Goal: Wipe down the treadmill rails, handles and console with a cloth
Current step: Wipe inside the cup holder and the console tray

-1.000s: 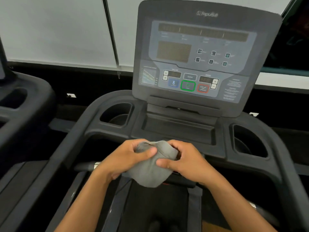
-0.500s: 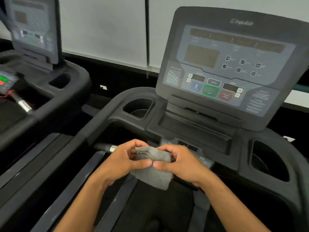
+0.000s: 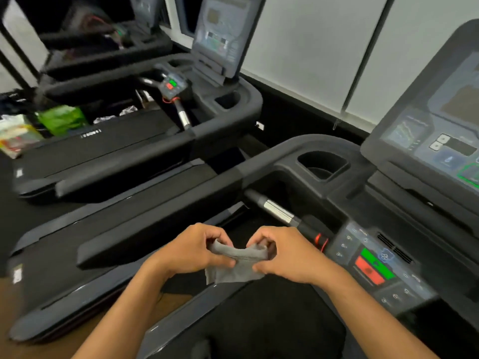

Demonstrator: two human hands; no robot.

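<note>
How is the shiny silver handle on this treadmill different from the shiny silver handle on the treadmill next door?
The near shiny silver metal handle lies at a gentle slant; the far shiny silver metal handle stands steeper. The near one runs down to a red ring; the far one has a thin red cord looped above it. The near one looks bigger in the picture. Both are round, shiny metal bars.

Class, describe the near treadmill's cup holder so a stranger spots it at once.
Find the big console on the right. Left of its base, a dark cup holder is sunk into the frame, above the silver grip. The other treadmill's holder sits farther back.
</note>
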